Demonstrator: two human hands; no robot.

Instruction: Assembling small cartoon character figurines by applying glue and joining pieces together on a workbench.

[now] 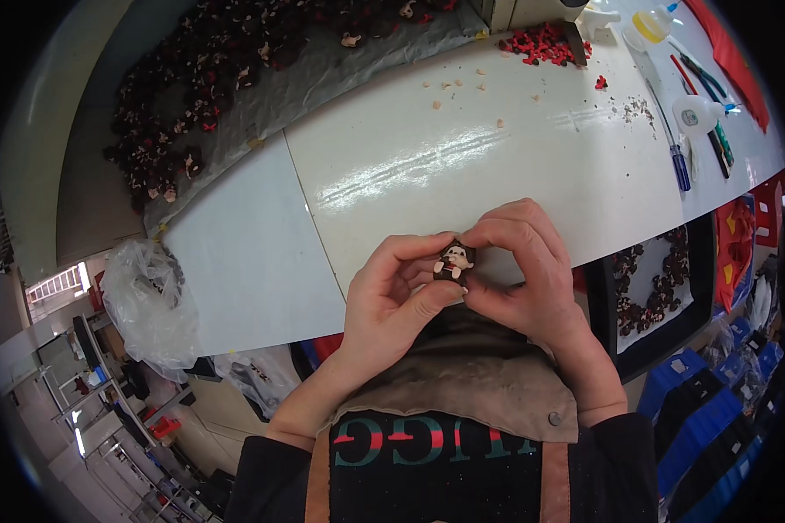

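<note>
Close to my apron, at the table's near edge, I hold a small brown toy figurine (pixel 451 274) with a pale face and pale feet. My left hand (pixel 391 292) is closed round its left side, thumb near the base and index finger by the head. From the other side my right hand (pixel 529 272) grips it, with the index finger at the top of the head and the thumb low by the base. The figurine's face points up toward me. Its back is hidden, and any smaller piece between the fingertips is too small to make out.
Many similar brown figurines (pixel 161 113) cover a grey sheet at the far left. Small red pieces (pixel 545 45) lie in a heap at the back. A blue-handled screwdriver (pixel 679 167), pliers (pixel 702 74) and a white squeeze bottle (pixel 698 114) lie right. A black tray (pixel 621 336) stands below right.
</note>
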